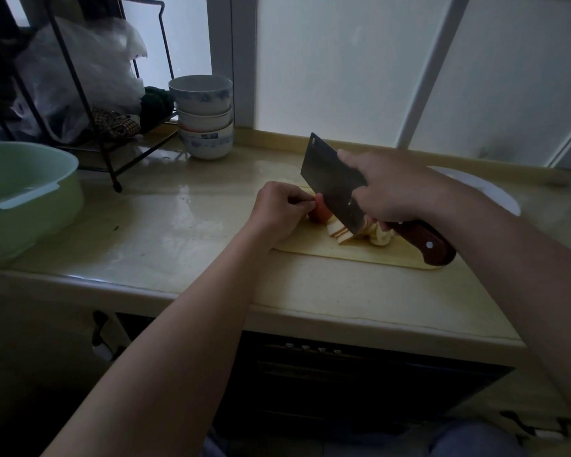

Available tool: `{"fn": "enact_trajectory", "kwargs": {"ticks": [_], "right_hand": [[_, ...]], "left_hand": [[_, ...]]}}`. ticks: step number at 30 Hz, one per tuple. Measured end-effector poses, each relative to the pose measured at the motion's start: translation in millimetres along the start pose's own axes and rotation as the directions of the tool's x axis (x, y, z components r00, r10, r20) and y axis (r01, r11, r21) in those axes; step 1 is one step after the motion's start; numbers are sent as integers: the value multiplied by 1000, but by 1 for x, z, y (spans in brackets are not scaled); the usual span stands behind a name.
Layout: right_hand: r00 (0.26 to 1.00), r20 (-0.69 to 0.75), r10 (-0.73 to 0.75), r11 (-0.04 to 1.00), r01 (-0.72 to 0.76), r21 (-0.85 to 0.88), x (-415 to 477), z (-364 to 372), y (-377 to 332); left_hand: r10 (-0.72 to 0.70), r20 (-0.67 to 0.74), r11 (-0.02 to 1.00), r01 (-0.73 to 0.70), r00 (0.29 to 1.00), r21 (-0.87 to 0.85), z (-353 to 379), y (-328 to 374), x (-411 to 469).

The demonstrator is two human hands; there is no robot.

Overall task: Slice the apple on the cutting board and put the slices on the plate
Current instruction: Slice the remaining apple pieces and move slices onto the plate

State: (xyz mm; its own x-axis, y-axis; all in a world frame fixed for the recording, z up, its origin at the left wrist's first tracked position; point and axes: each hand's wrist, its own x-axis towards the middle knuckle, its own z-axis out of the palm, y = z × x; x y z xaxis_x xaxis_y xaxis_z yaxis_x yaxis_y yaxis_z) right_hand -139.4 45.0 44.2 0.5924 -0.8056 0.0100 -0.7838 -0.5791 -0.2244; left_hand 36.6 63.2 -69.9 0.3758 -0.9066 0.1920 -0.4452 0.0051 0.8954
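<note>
Though slices (340, 234) already lie mid-board (360, 255) nearest me, my left hand (279, 209) pinches what is left of the apple (320, 211) just beyond them, toward the board's left edge. My right hand (399, 189) grips the knife (330, 179) by its wooden handle, forefinger along the blade. The red piece looks small, firm and likely juice-slick, so I'd hold its skin side with fingertips tucked back; the plate (485, 188) sits farther off, by the worktop's far right edge.
</note>
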Motion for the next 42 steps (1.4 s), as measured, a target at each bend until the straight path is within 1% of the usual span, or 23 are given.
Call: {"fn": "enact_trajectory", "kwargs": {"ticks": [6,9,13,20,24,25,28,31,33,36,38,40,42], "right_hand": [[1000,30,-1,1000,1,-2,1,6,-1],[1000,17,-17,1000,17,21,2,12,-1],[1000,14,-6,1000,6,-1,10,24,-1],[999,32,-7,1000,7,-4,19,36,-3],[998,70,2,1000,-3,15,20,33,-3],[996,85,9,999,-13,45,20,30,-1],[992,117,50,969,-77,237,17,19,8],[996,16,89,940,-89,329,15,9,22],[990,-20,140,875,-114,470,13,5,33],[976,-29,216,731,-142,667,6,1,52],[967,-38,252,668,-145,730,1,2,66],[955,-47,292,626,-155,764,-6,4,82],[943,-42,329,579,-167,798,-13,8,98]], "left_hand": [[19,-20,999,-19,1000,-29,1,-2,0],[12,-34,999,-13,999,-36,2,-5,1],[6,-33,998,-8,999,-57,1,-5,3],[12,-37,999,-13,999,-44,0,-5,4],[28,-40,1000,-28,999,3,1,-5,4],[29,-42,1000,-28,999,13,1,-5,4],[28,-38,1000,-27,999,16,0,-5,4],[29,-34,999,-28,999,35,0,-4,4],[21,-32,999,-19,999,48,1,-2,3],[36,-36,996,-32,999,85,5,0,1],[74,-11,986,-72,997,151,8,3,0],[113,59,967,-123,992,225,10,4,2],[119,127,946,-151,985,287,11,6,5]]}}
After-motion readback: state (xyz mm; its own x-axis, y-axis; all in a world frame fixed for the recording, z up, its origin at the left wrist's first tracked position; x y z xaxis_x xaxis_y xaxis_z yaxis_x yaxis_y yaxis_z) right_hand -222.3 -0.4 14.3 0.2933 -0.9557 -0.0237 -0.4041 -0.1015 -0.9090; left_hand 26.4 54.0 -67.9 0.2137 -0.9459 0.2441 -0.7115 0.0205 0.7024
